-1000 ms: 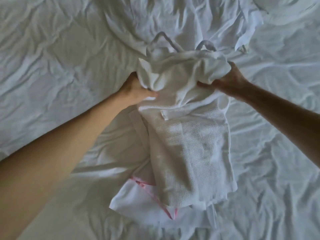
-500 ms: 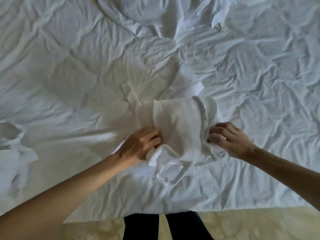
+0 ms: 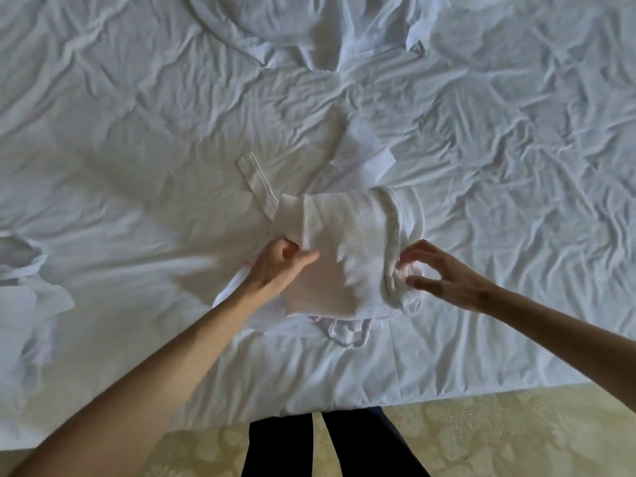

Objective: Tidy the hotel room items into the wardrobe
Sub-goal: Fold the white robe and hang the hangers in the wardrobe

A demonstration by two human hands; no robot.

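Head view: a folded white waffle-weave robe (image 3: 347,256) lies in a bundle on the bed (image 3: 137,132), near its front edge and roughly in the middle of the picture. A flat strip of the same cloth, the belt (image 3: 256,182), runs from the bundle's upper left corner out over the wrinkled sheet. A thin loop (image 3: 347,333) sticks out from under the bundle's near edge. Beneath the bundle lies another white cloth (image 3: 234,287) with a pink line along one edge.

The left hand (image 3: 275,270) rests at the bundle's left side; its fingers (image 3: 303,261) are curled, with the thumb on top of the waffle cloth and the others tucked at the fold, pinching that edge. The right hand (image 3: 444,273) is at the bundle's right side, its fingers (image 3: 409,253) spread and lightly bent, the tips touching the bunched edge without closing round it.

More crumpled white linen (image 3: 309,25) lies at the far side of the bed, and another white piece (image 3: 24,270) sits well apart at the left. Below the bed's edge show a pale patterned floor (image 3: 481,438) and the person's dark trouser legs (image 3: 330,442).
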